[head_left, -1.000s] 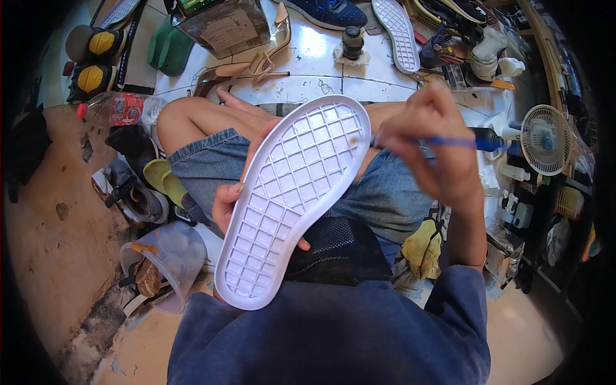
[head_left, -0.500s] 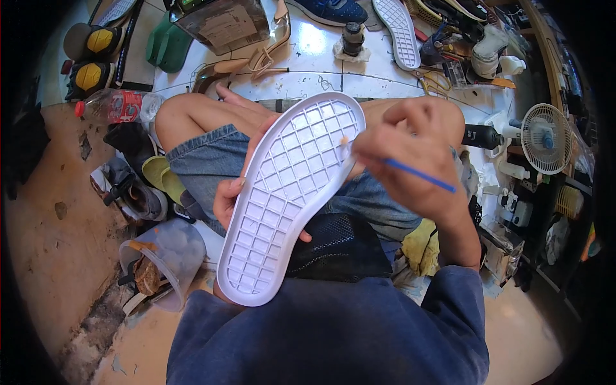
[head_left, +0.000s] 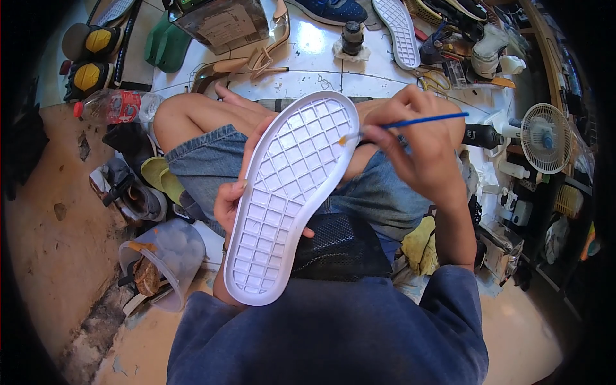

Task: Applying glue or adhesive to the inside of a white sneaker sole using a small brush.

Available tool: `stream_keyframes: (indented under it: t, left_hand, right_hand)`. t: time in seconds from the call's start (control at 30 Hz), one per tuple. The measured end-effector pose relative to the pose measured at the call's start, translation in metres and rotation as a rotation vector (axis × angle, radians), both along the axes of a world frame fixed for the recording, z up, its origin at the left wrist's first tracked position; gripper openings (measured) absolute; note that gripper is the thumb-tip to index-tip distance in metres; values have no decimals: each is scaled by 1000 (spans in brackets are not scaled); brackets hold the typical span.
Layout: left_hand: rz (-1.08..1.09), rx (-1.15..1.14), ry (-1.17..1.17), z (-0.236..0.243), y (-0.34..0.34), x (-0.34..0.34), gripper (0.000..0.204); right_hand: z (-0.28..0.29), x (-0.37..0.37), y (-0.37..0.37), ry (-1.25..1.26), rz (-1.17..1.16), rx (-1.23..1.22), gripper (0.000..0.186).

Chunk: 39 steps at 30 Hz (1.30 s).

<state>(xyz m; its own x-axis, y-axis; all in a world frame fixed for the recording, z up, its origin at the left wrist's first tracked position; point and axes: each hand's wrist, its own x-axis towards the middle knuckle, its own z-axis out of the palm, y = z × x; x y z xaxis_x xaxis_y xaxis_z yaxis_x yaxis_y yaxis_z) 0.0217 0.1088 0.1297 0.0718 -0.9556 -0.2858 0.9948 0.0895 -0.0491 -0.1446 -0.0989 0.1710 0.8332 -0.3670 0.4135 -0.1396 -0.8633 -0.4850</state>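
A white shoe sole is held tilted over my lap, its gridded inner face turned up. My left hand grips it from the left edge, thumb on the rim and the other fingers passing underneath, with a fingertip showing at the right edge. In my right hand a thin blue-handled paintbrush is pinched between thumb and fingers. Its yellowish bristles touch or hover just over the grid near the sole's upper right rim. Beneath the sole, a black mesh piece lies on my lap.
Ahead on the tiles stand a small dark jar, a second white sole, heeled sandals and a metal tin. A plastic bottle and a tipped bucket are at left. A small fan stands at right.
My right hand has shifted slightly up and right. The brush handle has swung from sloping down to the right to nearly level. The sole has barely moved.
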Motion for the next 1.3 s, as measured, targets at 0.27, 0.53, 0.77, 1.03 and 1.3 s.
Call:
stream_keyframes:
  t: [0.27,0.53,0.77,1.03,1.3]
  left_hand:
    - [104,-132,-306,-30,6,25,94]
    - [-328,-572,-163,-105,-21,108,109]
    - [-325,-224,-64,-105,-43,92,109]
    - [8,162,-464,-103,-22,71,101]
    - [-126,247,-254,-51,-21,40,81]
  right_hand:
    - [-110,-34,-7,62,-283,420,13]
    - [-157,-20,9,182,-279,299,22]
    - [-158,-18,6,245,-261,353,17]
    - [-155,-20,-1,186,-246,405,20]
    - [-146,-27,7,89,-455,521,18]
